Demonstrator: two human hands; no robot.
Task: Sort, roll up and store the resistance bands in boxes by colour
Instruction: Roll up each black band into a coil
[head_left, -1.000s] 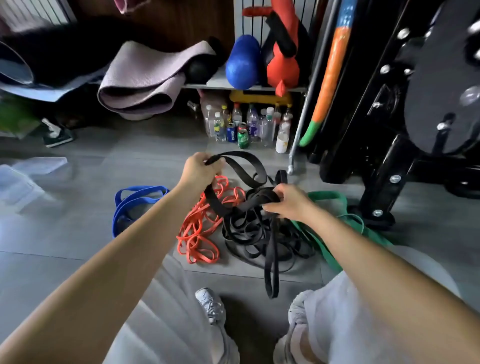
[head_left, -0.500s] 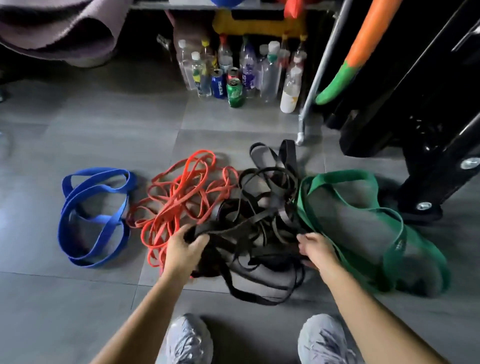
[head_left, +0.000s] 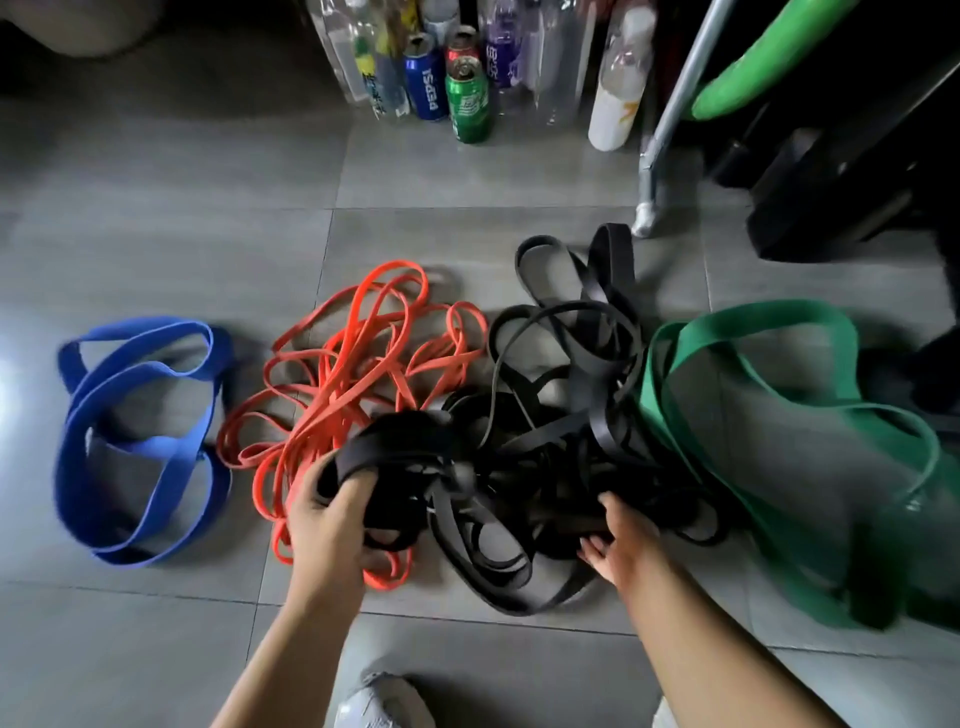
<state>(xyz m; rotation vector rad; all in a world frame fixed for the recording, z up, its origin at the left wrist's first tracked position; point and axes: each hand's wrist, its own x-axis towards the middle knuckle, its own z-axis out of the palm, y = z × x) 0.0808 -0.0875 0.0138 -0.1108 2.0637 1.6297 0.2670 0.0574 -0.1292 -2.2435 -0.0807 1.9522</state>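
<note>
A pale shoe (head_left: 382, 701) shows at the bottom edge, standing on the grey tiled floor (head_left: 156, 234). Just past it, both hands are in the black bands (head_left: 550, 462), a loose tangle of loops lying on the floor in the middle of the row. The left hand (head_left: 332, 519) has its fingers curled round a bunch of black loops and holds them lifted at the near left of the tangle, above some orange strands. The right hand (head_left: 621, 540) reaches into the near right side of the tangle. Its fingertips are buried among the strands, so I cannot tell whether it grips one or only touches.

The orange bands (head_left: 337, 395) lie in a thin looping heap just left of the black ones, touching them. Further left, apart, lie the wide blue bands (head_left: 150, 448). The green bands (head_left: 779, 314) lie at the right, against the black tangle.

Beyond the bands, plastic bottles stand with a blue Pepsi can (head_left: 427, 83), a green can (head_left: 469, 101) and a white bottle (head_left: 618, 98). A metal pole (head_left: 670, 119) leans to their right, beside dark equipment (head_left: 857, 156).
</note>
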